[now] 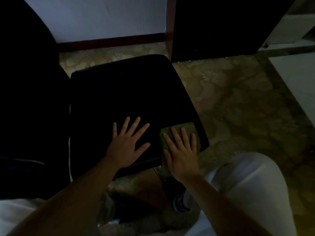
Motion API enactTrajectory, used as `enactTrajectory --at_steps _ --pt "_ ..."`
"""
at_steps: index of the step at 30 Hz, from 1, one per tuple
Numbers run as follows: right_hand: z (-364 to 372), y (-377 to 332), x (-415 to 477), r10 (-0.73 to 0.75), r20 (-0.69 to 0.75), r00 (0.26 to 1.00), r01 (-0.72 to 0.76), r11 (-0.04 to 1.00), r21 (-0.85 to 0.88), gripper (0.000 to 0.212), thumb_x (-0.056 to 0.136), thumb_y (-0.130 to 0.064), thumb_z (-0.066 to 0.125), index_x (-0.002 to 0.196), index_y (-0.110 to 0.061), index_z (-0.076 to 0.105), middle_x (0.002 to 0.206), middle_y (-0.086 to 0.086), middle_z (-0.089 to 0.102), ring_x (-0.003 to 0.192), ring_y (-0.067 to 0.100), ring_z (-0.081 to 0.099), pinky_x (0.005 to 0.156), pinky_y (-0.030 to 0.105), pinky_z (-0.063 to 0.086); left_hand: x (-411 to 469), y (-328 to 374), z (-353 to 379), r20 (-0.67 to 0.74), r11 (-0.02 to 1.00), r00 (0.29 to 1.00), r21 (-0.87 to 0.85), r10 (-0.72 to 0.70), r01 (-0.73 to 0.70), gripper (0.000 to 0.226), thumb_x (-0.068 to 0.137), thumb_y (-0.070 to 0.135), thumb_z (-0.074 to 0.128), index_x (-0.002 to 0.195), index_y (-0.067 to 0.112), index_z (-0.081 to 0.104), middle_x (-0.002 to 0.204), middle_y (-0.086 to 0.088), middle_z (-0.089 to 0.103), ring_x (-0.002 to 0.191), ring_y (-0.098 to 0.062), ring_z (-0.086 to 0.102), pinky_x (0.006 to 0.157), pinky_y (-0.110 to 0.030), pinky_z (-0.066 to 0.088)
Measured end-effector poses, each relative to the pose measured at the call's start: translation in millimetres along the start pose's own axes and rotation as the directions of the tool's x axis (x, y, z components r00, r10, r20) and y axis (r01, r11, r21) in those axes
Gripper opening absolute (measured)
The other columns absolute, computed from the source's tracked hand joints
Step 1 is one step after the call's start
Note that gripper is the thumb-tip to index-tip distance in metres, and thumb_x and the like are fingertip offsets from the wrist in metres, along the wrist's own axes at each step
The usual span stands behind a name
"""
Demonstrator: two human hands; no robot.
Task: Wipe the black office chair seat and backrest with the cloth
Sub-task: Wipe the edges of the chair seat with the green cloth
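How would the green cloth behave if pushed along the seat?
Likely floppy: the cloth drapes over the seat edge. Probably light, and it may bunch unless the flat right hand spreads pressure.

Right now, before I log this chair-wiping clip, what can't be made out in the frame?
Head view only:
- Backrest: nearly black in the dim light, and cut off by the left and top edges.
- Seat: any surface dust or marks are lost in the darkness.
- Cloth: mostly covered by the right hand pressing flat on it, so its full extent is hidden.
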State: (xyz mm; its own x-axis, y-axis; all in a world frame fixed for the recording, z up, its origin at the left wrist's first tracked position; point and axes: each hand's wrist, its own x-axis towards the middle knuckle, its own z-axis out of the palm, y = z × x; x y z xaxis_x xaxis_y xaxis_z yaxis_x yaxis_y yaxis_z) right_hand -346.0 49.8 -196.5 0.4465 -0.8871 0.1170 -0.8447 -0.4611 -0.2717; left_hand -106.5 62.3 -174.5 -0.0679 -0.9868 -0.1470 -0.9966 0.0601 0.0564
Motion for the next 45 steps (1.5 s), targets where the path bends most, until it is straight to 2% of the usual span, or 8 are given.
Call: enactTrajectory --at_steps 8,16,21,24,28,35,41,45 --pt "1 -15 5 0.159 -0.016 0.987 -0.159 0.987 -0.002 0.055 0.106 -0.048 0.024 0.155 -0.028 0.037 0.165 0.005 0.028 0.155 0.035 0.013 0.123 0.062 0.005 5 4 -5 0.096 0.998 0.994 -0.001 -0.057 0.057 0.079 0.083 0.084 -0.010 0.152 0.050 -0.022 0.163 0.007 -0.030 0.151 -0.027 -0.029 0.116 -0.067 -0.017" --pt "-1 -10 2 -0.095 0.084 0.992 0.101 0.992 -0.073 0.056 0.106 -0.050 0.023 0.157 -0.029 0.032 0.165 0.005 0.029 0.155 0.034 0.015 0.122 0.062 0.010 6 1 -7 0.150 0.998 0.988 -0.049 -0.033 0.041 0.070 0.085 0.072 -0.016 0.152 0.051 -0.020 0.164 0.009 -0.028 0.151 -0.025 -0.029 0.117 -0.065 -0.016" --pt "-6 1 6 0.133 0.053 0.990 -0.132 0.991 -0.025 0.058 0.106 -0.051 0.017 0.158 -0.029 0.029 0.167 0.003 0.023 0.156 0.031 0.007 0.124 0.060 0.007 2 -13 -7 0.101 0.998 0.995 -0.065 -0.010 0.016 0.075 0.087 0.076 -0.008 0.157 0.047 -0.011 0.167 0.007 -0.020 0.153 -0.019 -0.023 0.121 -0.056 -0.015" --pt "-1 -13 2 0.151 0.057 0.987 -0.151 0.988 -0.012 0.058 0.106 -0.050 0.017 0.158 -0.028 0.030 0.167 0.004 0.022 0.156 0.035 0.005 0.123 0.062 0.003 -2 -12 -5 0.095 0.998 0.994 -0.034 -0.055 0.059 0.073 0.090 0.077 -0.005 0.156 0.046 -0.013 0.166 0.006 -0.024 0.153 -0.021 -0.024 0.121 -0.057 -0.014" --pt "1 -26 2 0.092 0.077 0.993 -0.088 0.995 -0.051 0.057 0.106 -0.050 0.020 0.158 -0.028 0.030 0.167 0.005 0.022 0.155 0.038 0.007 0.121 0.065 0.002 -2 -8 -4 0.084 0.997 0.993 -0.023 -0.077 0.079 0.069 0.095 0.072 0.002 0.156 0.046 -0.015 0.166 0.006 -0.023 0.153 -0.022 -0.024 0.121 -0.058 -0.014" --pt "-1 -27 3 -0.182 0.186 0.965 0.203 0.974 -0.097 0.058 0.106 -0.052 0.018 0.160 -0.031 0.022 0.169 0.002 0.019 0.156 0.034 0.005 0.122 0.062 0.007 -2 -9 1 0.032 0.998 0.997 -0.004 -0.068 0.068 0.072 0.090 0.070 -0.012 0.157 0.044 -0.012 0.169 0.004 -0.015 0.154 -0.023 -0.018 0.122 -0.059 -0.009" --pt "-8 -6 8 0.120 0.098 0.988 -0.113 0.991 -0.071 0.060 0.105 -0.054 0.014 0.159 -0.031 0.025 0.168 0.003 0.020 0.156 0.032 0.006 0.123 0.061 0.005 1 -7 3 0.030 0.996 0.996 -0.049 -0.079 0.080 0.070 0.091 0.072 -0.009 0.156 0.045 -0.012 0.167 0.006 -0.017 0.154 -0.023 -0.019 0.121 -0.059 -0.011" --pt "-7 -24 7 0.070 0.175 0.982 -0.057 0.996 -0.075 0.062 0.104 -0.057 0.009 0.161 -0.033 0.014 0.170 0.002 0.008 0.156 0.037 -0.005 0.121 0.064 -0.005 1 -4 5 0.025 0.995 0.996 -0.032 -0.089 0.090 0.070 0.092 0.071 -0.009 0.157 0.045 -0.011 0.168 0.005 -0.017 0.155 -0.024 -0.017 0.121 -0.059 -0.010"
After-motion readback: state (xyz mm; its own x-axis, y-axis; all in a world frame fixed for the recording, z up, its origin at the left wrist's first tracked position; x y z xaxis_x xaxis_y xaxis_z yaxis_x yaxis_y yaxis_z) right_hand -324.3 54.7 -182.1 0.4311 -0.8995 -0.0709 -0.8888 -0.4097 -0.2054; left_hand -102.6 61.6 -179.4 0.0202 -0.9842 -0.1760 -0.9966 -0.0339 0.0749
